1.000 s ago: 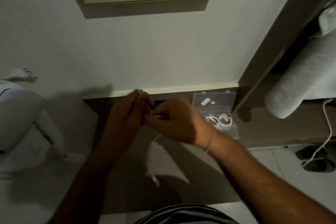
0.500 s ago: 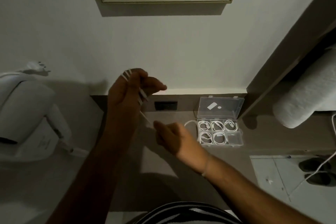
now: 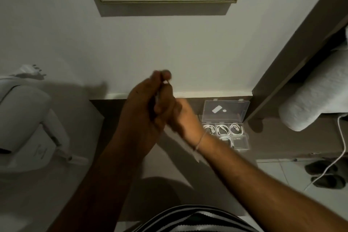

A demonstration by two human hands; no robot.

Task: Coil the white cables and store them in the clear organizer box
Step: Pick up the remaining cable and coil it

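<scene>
My left hand (image 3: 145, 107) is raised over the brown table with its fingers closed around a white cable (image 3: 166, 81), of which only a short bit shows near the fingertips. My right hand (image 3: 183, 118) sits just behind and right of it, touching it, blurred; its grip on the cable is hidden. The clear organizer box (image 3: 243, 144) stands open at the back right of the table, its lid (image 3: 226, 111) upright. Several compartments hold coiled white cables (image 3: 222, 129).
A brown table (image 3: 113, 137) runs along the white wall. A white appliance (image 3: 20, 128) stands at the left. At right are a dark shelf frame (image 3: 293, 58), a rolled white towel (image 3: 316, 103), a hanging white cord (image 3: 341, 149) and dark slippers (image 3: 325, 175) on the tiled floor.
My right hand went from down and apart back up against my left hand, which came down and closed tighter. The cable loops seen on my left fingers are now mostly hidden.
</scene>
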